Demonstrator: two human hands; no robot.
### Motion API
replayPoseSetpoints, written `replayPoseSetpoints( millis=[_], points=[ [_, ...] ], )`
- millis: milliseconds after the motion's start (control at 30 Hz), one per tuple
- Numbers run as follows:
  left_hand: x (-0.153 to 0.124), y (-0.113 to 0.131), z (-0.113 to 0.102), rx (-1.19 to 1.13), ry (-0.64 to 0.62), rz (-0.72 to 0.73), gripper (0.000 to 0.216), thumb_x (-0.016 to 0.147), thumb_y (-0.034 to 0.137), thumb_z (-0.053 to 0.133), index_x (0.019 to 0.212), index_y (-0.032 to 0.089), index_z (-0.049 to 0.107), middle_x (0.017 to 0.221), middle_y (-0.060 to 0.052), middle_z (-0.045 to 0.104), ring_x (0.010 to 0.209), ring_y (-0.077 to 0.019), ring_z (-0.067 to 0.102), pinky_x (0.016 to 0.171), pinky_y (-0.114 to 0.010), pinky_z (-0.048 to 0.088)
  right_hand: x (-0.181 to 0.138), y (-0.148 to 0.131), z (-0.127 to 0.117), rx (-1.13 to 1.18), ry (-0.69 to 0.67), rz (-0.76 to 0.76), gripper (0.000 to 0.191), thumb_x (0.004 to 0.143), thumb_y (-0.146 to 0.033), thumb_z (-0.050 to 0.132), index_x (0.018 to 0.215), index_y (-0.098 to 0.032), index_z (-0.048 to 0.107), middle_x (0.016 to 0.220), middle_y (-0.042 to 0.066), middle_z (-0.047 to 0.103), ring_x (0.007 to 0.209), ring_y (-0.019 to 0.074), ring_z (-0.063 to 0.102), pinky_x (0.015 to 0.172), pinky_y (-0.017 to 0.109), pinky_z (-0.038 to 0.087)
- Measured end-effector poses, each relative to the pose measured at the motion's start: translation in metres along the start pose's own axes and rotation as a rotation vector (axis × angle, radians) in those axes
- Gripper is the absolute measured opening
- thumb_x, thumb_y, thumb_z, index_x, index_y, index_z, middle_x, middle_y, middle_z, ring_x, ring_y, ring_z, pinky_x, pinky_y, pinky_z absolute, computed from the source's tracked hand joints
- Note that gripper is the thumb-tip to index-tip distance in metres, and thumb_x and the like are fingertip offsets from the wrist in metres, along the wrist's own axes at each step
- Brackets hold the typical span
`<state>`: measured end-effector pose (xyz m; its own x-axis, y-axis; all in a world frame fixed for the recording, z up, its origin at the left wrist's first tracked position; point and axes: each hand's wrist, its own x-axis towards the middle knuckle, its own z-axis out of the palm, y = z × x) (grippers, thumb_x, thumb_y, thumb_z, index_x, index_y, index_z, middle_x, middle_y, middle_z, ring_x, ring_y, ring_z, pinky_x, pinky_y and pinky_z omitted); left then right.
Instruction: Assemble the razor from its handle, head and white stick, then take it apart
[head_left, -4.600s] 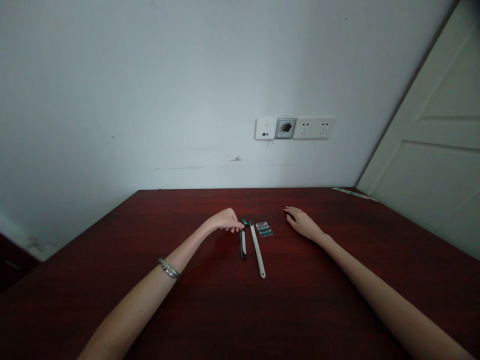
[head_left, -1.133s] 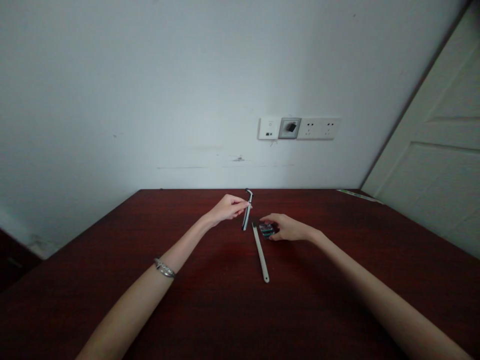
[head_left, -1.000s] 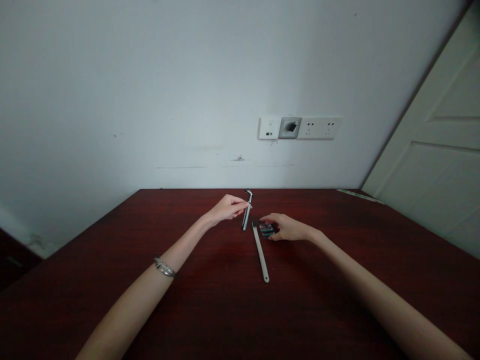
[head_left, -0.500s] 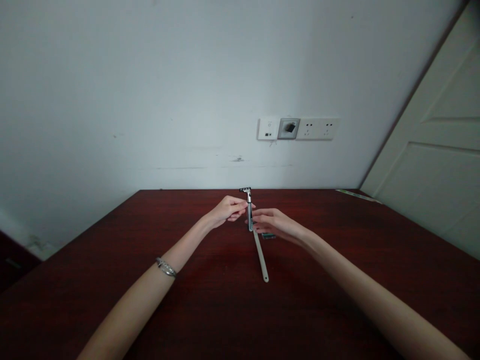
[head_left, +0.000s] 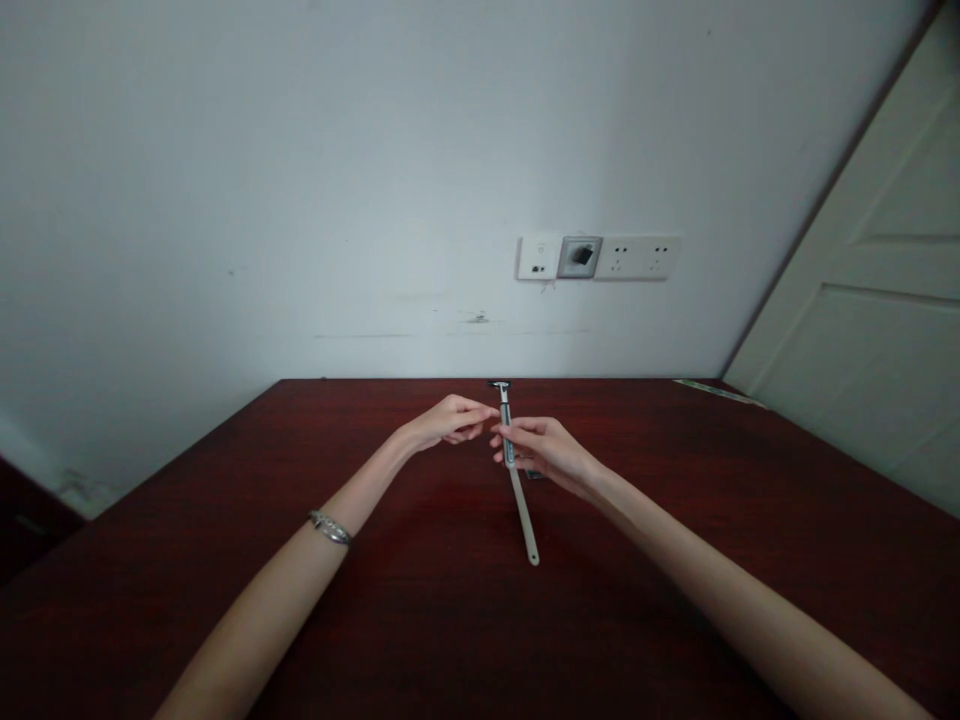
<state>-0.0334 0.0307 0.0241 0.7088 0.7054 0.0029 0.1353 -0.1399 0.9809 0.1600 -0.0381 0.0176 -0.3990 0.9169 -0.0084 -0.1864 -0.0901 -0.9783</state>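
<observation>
Head view: what takes up most room?

The matte white wall (head_left: 315, 190), scuffed low down, across the top; then the dark red, wood-grained table (head_left: 420, 620) below.

And the hands?

Mid-frame. The right hand (head_left: 551, 448) pinches the razor (head_left: 505, 412) between thumb and fingers. The left hand (head_left: 450, 420) brings its fingertips to the handle's left side; whether they grip, I can't tell.

Next down?

A long off-white stick (head_left: 523, 515), round-ended with a small hole, lower centre.

And the razor itself?

Slim, at centre: grey handle edged darker, shiny neck, dark crosswise head on top.

Smallest?

A silvery bracelet (head_left: 330, 528), lower left, and a small case (head_left: 534, 474) mostly hidden by the right hand.
</observation>
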Motion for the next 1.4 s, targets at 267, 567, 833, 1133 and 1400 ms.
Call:
replayPoseSetpoints(
  millis=[267,567,833,1133,1400],
  points=[
    [0.002,-0.03,-0.037,-0.042,0.236,-0.118,0.049,0.081,0.05,0.052,0.101,0.007,0.065,0.056,0.002,0.043,0.038,-0.0021,0.023,0.039,-0.02,0.009,0.003,0.001,0.006,0.176,-0.031,0.099,0.027,0.075,-0.016,0.063,0.101,-0.012,0.058,0.069,0.003,0.065,0.064,0.0135,0.065,0.066,0.028,0.052],
    [0.0,-0.049,-0.055,-0.149,0.341,-0.146,0.044,0.084,0.045,0.049,0.099,0.007,0.064,0.052,0.004,0.038,0.039,-0.0033,0.023,0.04,-0.02,0.008,0.021,0.02,0.02,0.335,-0.018,0.283,0.021,0.072,0.0,0.049,0.088,-0.013,0.05,0.066,0.004,0.065,0.046,0.0093,0.055,0.047,0.02,0.044],
    [0.002,-0.059,-0.059,-0.164,0.408,-0.171,0.043,0.083,0.043,0.05,0.099,0.006,0.063,0.052,0.003,0.042,0.038,-0.004,0.026,0.04,-0.02,0.009,0.029,0.04,0.038,0.441,0.051,0.456,0.013,0.089,-0.032,0.045,0.093,-0.02,0.048,0.056,-0.004,0.05,0.044,0.0078,0.046,0.051,0.025,0.047],
    [0.003,-0.066,-0.064,-0.171,0.412,-0.164,0.044,0.081,0.046,0.053,0.099,0.007,0.063,0.053,0.003,0.043,0.039,-0.0038,0.027,0.04,-0.02,0.009,0.03,0.047,0.035,0.44,0.09,0.441,0.041,0.092,-0.049,0.031,0.072,-0.017,0.047,0.044,-0.006,0.041,0.038,0.007,0.044,0.05,0.025,0.051],
    [0.002,-0.063,-0.058,-0.163,0.403,-0.16,0.043,0.079,0.046,0.056,0.097,0.007,0.063,0.053,0.003,0.043,0.039,-0.0037,0.028,0.039,-0.019,0.01,0.032,0.041,0.037,0.501,0.181,0.422,0.038,0.093,-0.039,0.037,0.067,-0.014,0.048,0.041,-0.008,0.035,0.031,0.002,0.034,0.03,0.009,0.03]
  ],
)
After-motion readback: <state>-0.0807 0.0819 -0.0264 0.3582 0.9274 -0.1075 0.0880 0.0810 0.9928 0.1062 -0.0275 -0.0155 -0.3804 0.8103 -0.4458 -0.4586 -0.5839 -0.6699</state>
